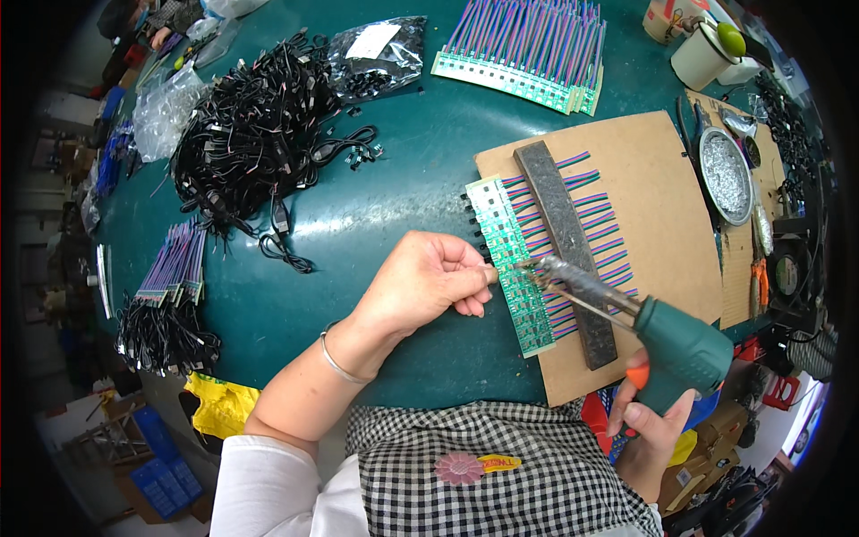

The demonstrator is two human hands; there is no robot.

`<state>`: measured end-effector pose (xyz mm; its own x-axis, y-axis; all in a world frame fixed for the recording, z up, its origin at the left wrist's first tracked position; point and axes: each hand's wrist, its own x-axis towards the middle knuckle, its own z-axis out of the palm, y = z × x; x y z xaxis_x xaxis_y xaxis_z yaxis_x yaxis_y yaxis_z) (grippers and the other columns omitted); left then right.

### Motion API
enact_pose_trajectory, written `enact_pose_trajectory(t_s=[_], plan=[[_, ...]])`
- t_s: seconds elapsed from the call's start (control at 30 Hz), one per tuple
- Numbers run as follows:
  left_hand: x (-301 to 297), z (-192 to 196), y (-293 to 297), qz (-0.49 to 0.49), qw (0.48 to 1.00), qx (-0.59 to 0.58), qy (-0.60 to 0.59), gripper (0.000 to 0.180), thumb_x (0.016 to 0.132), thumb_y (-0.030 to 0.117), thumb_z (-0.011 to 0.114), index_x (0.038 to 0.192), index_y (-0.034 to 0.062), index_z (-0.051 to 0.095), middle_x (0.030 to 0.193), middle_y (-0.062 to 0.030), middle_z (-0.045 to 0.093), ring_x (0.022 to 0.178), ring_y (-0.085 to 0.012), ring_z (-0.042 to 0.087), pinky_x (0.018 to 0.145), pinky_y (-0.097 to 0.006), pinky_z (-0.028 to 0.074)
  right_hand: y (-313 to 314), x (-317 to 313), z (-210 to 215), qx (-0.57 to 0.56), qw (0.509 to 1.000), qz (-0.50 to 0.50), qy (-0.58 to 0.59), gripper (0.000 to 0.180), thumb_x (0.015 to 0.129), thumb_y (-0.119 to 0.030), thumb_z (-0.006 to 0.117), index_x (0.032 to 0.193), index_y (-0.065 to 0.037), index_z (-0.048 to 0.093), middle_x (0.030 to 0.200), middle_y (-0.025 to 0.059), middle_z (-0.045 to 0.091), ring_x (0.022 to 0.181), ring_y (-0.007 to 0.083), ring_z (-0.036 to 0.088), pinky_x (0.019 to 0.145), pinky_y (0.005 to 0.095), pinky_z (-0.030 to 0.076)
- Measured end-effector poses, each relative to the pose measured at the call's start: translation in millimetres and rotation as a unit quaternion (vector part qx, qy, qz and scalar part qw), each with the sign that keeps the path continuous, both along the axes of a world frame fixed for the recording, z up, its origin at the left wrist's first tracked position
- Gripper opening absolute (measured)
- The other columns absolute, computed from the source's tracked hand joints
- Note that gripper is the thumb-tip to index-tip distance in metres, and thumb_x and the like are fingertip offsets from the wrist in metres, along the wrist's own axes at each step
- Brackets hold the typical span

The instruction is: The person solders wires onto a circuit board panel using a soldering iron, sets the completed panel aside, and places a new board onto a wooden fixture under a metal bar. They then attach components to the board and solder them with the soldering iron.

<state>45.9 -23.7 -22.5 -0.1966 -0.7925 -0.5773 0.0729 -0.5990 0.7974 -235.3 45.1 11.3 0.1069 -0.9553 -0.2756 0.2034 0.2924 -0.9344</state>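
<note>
My right hand (651,421) grips a green soldering gun (684,353) with an orange trigger. Its metal tip reaches over a green circuit board panel (512,268), close to the panel's left edge. At that same edge my left hand (434,276) is closed in a pinch; whatever sits between the fingertips is too small to make out. Small black parts (474,219) stick out along the upper left edge of the panel. Striped thin wires (595,210) run rightward from the panel, and a dark heavy bar (564,251) lies across them. Beneath all this is a brown cardboard sheet (662,206).
A big heap of black cables (259,134) covers the left of the green table (385,215). Wired boards lie in a stack (519,54) at the back and a bundle (174,264) at left. A round metal dish (725,174) and pliers handles (759,285) are at right.
</note>
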Motion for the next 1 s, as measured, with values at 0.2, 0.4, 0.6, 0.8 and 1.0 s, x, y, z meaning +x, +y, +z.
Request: enact_pose_trajectory(t_s=[0.2, 0.4, 0.6, 0.8, 1.0], plan=[[-1.8, 3.4, -1.0, 0.002, 1.000, -0.002, 0.001, 0.012, 0.081, 0.007, 0.063, 0.076, -0.0033, 0.061, 0.066, -0.0071, 0.063, 0.054, -0.0106, 0.060, 0.052, -0.021, 0.050, -9.6, -22.2, 0.1, -0.058, 0.992, -0.052, -0.098, 0.064, 0.067, 0.000, 0.065, 0.118, 0.015, 0.030, 0.092, 0.0232, 0.054, 0.043, 0.0199, 0.053, 0.033, 0.0275, 0.045], [1.7, 2.5, 3.0, 0.023, 1.000, 0.002, -0.013, 0.011, 0.080, 0.007, 0.063, 0.077, -0.0038, 0.061, 0.065, -0.0075, 0.063, 0.054, -0.0111, 0.060, 0.052, -0.021, 0.051, -29.8, -36.8, 9.4, -0.133, 0.983, -0.100, -0.081, 0.061, 0.075, -0.013, 0.064, 0.120, 0.013, 0.030, 0.054, 0.0069, 0.044, 0.037, 0.0147, 0.047, 0.031, 0.0226, 0.039], [-0.8, 0.9, 2.3, 0.022, 1.000, -0.004, -0.003, 0.010, 0.080, 0.006, 0.063, 0.077, -0.0036, 0.061, 0.066, -0.0077, 0.063, 0.054, -0.0111, 0.060, 0.052, -0.021, 0.050, -2.8, -18.2, 10.9, -0.052, 0.996, -0.028, -0.068, 0.066, 0.065, 0.002, 0.066, 0.120, 0.014, 0.033, 0.105, 0.0238, 0.051, 0.051, 0.0184, 0.057, 0.040, 0.0251, 0.048], [-0.7, 1.2, 1.3, 0.017, 1.000, -0.009, -0.002, 0.010, 0.081, 0.006, 0.063, 0.077, -0.0038, 0.061, 0.066, -0.0075, 0.063, 0.055, -0.0105, 0.060, 0.052, -0.021, 0.050, -2.6, -6.3, 3.7, -0.025, 0.997, 0.073, -0.017, 0.053, 0.070, 0.005, 0.066, 0.117, 0.011, 0.042, 0.104, 0.0204, 0.057, 0.060, 0.0161, 0.058, 0.048, 0.0251, 0.050], [-0.4, 1.8, 1.3, 0.012, 1.000, -0.005, 0.000, 0.011, 0.081, 0.006, 0.063, 0.078, -0.0038, 0.062, 0.065, -0.0073, 0.063, 0.054, -0.0099, 0.059, 0.052, -0.020, 0.050, -3.3, -2.1, 4.0, -0.012, 0.997, 0.075, 0.003, 0.052, 0.069, 0.004, 0.066, 0.115, 0.012, 0.041, 0.104, 0.0207, 0.056, 0.058, 0.0166, 0.058, 0.047, 0.0251, 0.050]])
